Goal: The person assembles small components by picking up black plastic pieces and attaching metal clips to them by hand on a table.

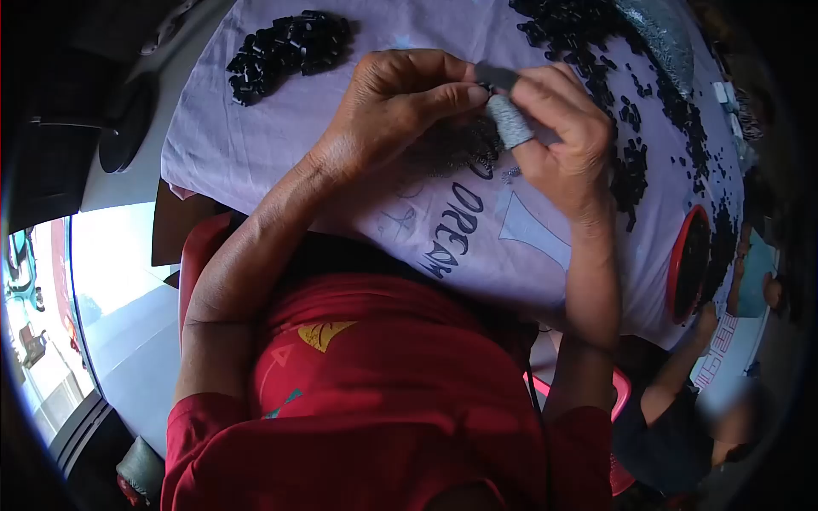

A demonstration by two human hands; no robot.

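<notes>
My left hand and my right hand meet over the cloth-covered table, thumb and forefinger of each pinched together. At the joined fingertips is a small dark piece, mostly hidden, and its exact kind cannot be made out. Pale wrapping covers my right thumb, and a dark cover sits on the right forefinger. Beneath the hands lies a heap of tiny dark metallic parts, partly in shadow. Off to the left is a pile of small black plastic-looking pieces.
More black pieces spread down the right side. A clear bag of small greyish parts lies at upper right. A red-rimmed bowl stands near the right edge of the printed cloth. Another person's arm is at lower right.
</notes>
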